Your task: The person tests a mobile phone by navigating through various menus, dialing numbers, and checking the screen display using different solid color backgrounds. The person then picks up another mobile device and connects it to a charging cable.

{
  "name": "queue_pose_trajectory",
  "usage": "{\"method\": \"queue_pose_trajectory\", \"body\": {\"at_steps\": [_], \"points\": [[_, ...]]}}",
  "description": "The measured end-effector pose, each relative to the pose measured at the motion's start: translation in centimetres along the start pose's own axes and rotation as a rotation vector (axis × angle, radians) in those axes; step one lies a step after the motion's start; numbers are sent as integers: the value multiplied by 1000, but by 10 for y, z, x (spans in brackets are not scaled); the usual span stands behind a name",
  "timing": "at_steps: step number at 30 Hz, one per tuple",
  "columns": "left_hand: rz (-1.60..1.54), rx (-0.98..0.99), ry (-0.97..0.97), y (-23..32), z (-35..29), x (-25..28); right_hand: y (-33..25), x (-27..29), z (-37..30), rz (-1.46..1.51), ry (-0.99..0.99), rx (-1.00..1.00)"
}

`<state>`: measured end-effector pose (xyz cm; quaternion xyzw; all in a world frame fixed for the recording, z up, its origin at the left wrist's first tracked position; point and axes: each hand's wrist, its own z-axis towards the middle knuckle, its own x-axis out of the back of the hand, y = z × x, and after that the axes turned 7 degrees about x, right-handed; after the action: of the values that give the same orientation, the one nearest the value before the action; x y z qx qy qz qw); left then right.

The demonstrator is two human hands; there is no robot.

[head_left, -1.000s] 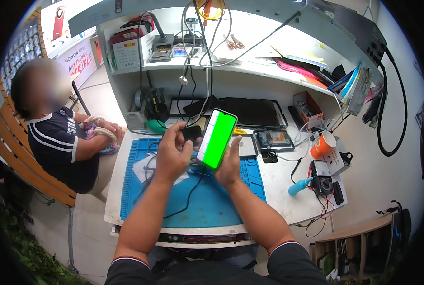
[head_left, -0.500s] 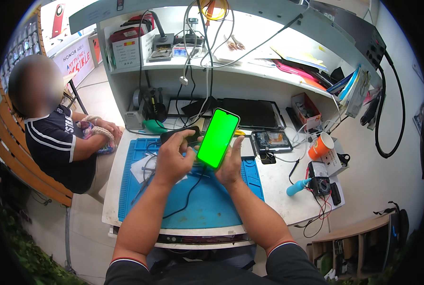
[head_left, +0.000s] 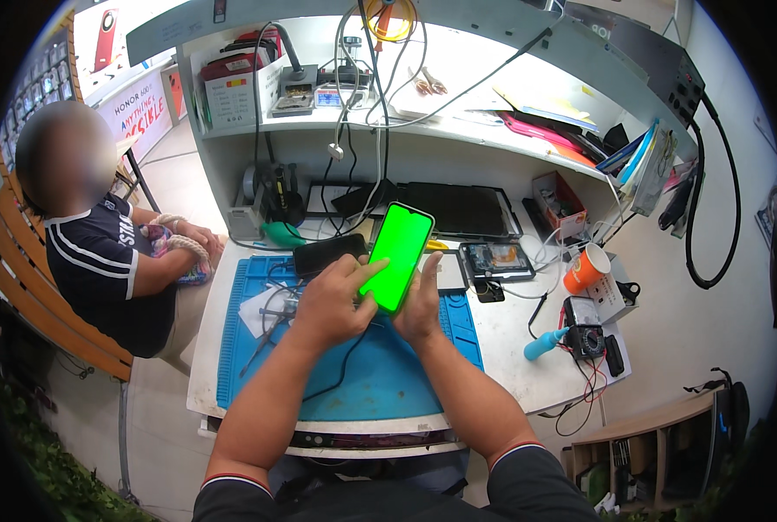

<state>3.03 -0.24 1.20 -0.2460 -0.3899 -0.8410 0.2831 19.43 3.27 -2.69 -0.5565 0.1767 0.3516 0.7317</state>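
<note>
- Blue mat (head_left: 380, 383) covers the bench; left of it, a person in a dark striped shirt (head_left: 101, 261) sits.
- On the mat's left part lie white papers (head_left: 262, 306).
- Above the mat, the left hand (head_left: 332, 304) touches a green-screened phone (head_left: 396, 256), which the right hand (head_left: 421, 304) grasps.
- Right of the mat stands an orange cup (head_left: 585, 268).
- Behind it, a red box (head_left: 559, 198).

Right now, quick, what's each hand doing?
Left hand: fingers curled, fingertips on the green screen of the phone.
Right hand: closed around the phone's lower right edge, holding it up.
</note>
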Motion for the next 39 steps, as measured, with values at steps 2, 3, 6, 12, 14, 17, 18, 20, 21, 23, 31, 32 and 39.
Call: {"method": "queue_pose_trajectory", "body": {"at_steps": [2,3,6,12,14,17,18,20,21,23,31,32,39], "points": [[-27,11,31,1,2,3,1,2,0,-4,-16,-4],[-41,17,47,2,3,5,0,4,-1,-7,-46,-11],[-81,18,101,3,5,8,4,7,-2,-18,-134,-24],[-51,36,99,3,4,12,3,-5,-9,-66,-170,-76],[40,-5,124,4,4,12,4,-3,-10,-88,-190,-90],[157,-58,182,2,5,10,5,-4,-10,-131,-210,-99],[192,-75,205,2,5,9,4,-7,-12,-158,-209,-100],[222,-53,153,3,4,10,3,-9,-13,-207,-214,-88],[237,-42,126,4,3,10,3,-9,-13,-229,-221,-76],[265,-28,113,4,2,9,3,-9,-14,-242,-233,-68],[121,18,177,-7,5,7,6,1,-8,-109,-212,-94],[95,50,168,-8,5,6,5,3,-7,-107,-207,-87],[-77,206,115,-33,7,-5,-3,9,1,35,-40,-63]]}}
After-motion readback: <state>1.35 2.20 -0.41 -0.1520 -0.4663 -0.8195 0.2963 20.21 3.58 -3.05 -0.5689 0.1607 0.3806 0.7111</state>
